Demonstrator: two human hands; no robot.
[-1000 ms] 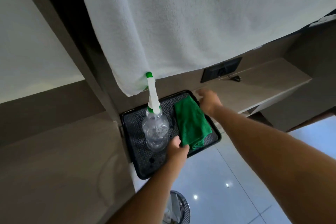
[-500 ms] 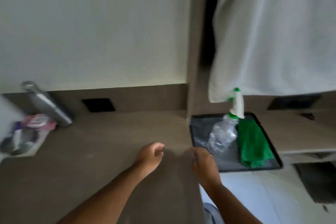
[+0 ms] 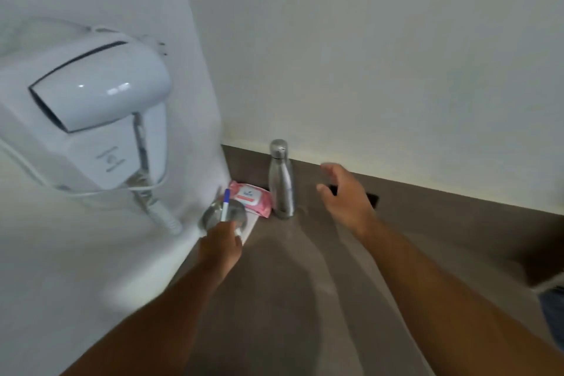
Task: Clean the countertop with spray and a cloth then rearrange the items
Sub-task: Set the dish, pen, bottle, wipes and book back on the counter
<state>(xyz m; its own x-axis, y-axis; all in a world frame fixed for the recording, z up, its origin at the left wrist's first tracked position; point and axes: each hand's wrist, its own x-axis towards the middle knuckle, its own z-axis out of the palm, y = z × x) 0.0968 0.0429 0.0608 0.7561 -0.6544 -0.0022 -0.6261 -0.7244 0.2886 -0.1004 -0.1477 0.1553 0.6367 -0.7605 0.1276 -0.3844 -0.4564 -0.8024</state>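
Note:
On the brown countertop (image 3: 293,278), in the far left corner, stands a steel cup (image 3: 213,214) with a blue-capped white pen (image 3: 225,204) upright in it. My left hand (image 3: 220,246) is on the cup's near side with its fingers curled around it. Behind the cup lies a pink pack of wipes (image 3: 254,197) on a white sheet (image 3: 249,227). A steel bottle (image 3: 281,180) stands upright to the right of the pack. My right hand (image 3: 345,195) hovers just right of the bottle, fingers spread, holding nothing. The spray bottle and cloth are out of view.
A white hair dryer (image 3: 91,85) hangs in its wall holder at the left, its cord (image 3: 158,210) dropping toward the corner. A dark socket plate (image 3: 373,199) sits in the brown backsplash behind my right hand. White wall rises behind the counter.
The view has swung left, away from the black tray with the spray bottle and green cloth. Both hands have moved to the left corner, the left onto the cup, the right beside the bottle.

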